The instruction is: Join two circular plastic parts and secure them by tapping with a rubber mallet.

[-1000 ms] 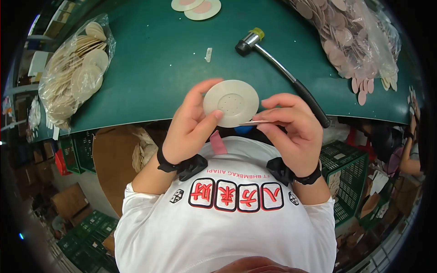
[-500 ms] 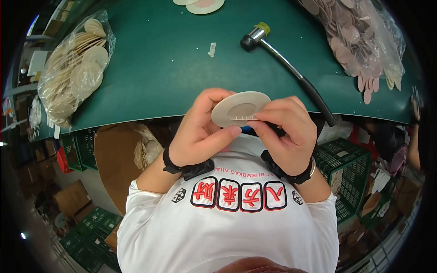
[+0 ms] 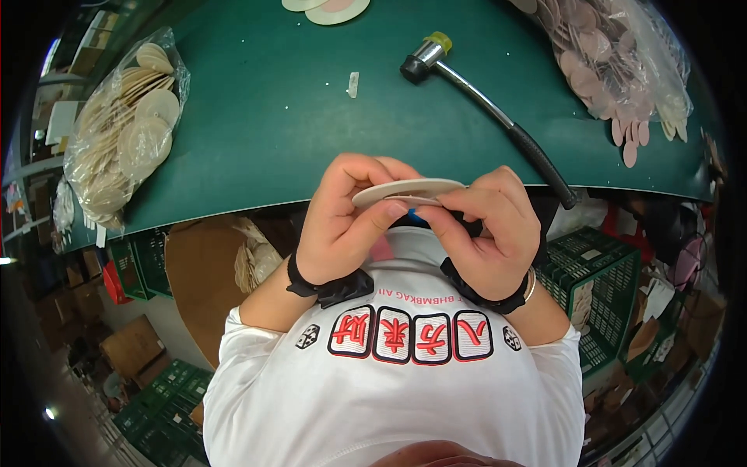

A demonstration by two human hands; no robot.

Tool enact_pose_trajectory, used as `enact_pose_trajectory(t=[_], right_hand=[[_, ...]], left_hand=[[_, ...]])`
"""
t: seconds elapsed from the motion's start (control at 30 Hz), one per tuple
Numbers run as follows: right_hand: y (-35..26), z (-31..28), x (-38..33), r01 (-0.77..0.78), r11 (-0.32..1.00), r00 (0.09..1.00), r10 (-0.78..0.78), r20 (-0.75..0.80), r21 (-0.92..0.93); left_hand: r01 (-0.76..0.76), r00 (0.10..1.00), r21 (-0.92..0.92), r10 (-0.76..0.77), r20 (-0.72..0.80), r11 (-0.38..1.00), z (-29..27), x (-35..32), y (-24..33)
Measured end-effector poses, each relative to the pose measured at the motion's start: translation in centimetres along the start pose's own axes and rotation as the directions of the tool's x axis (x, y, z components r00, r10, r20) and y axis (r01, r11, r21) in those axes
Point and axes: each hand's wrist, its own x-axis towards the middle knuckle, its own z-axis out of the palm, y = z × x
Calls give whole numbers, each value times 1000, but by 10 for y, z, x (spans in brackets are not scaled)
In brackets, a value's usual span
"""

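A round cream disc (image 3: 408, 187) is held in front of my chest, close to the table's near edge, tilted so that it shows almost edge-on. My left hand (image 3: 340, 222) grips its left side, thumb underneath and fingers behind. At its right edge, my right hand (image 3: 498, 233) pinches with thumb and forefinger. Against the disc's underside lies a smaller inner round piece (image 3: 410, 200), mostly hidden by the tilt and my fingers. Beyond my hands, a two-faced mallet (image 3: 498, 117) with a black and a yellow face rests on the green table (image 3: 257, 124).
At the left lies a clear bag of cream discs (image 3: 128, 136); at the right, a bag of smaller pinkish discs (image 3: 595, 58), some spilling out. Two discs (image 3: 338, 11) sit at the far edge. A small whitish strip (image 3: 353, 84) lies mid-table. Green crates (image 3: 591, 303) stand below right.
The cream disc has tipped from showing its inner face to nearly edge-on. Both hands keep their hold on it. The view has shifted slightly.
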Motion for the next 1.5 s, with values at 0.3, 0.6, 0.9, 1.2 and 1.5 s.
enact_pose_trajectory(t=[0.3, 0.6, 0.9, 1.2, 1.5], right_hand=[[5, -2, -3, 56, 996, 998, -56, -10, 75], [-1, -8, 2, 18, 998, 1000, -19, 19, 56], [-13, -14, 4, 12, 1000, 998, -12, 55, 0], [-21, -14, -1, 46, 995, 999, -44, 17, -92], [-22, -12, -4, 104, 989, 994, -107, -21, -109]], left_hand=[[27, 998, -114, -20, 65, 993, -10, -1, -5], [18, 997, -183, -5, 72, 983, -10, -1, -8], [-34, 991, 33, 30, 133, 999, -13, -3, 0], [-189, 973, 51, 181, 142, 981, -11, -2, -6], [-284, 950, 44, 275, 147, 958, -7, 0, -6]])
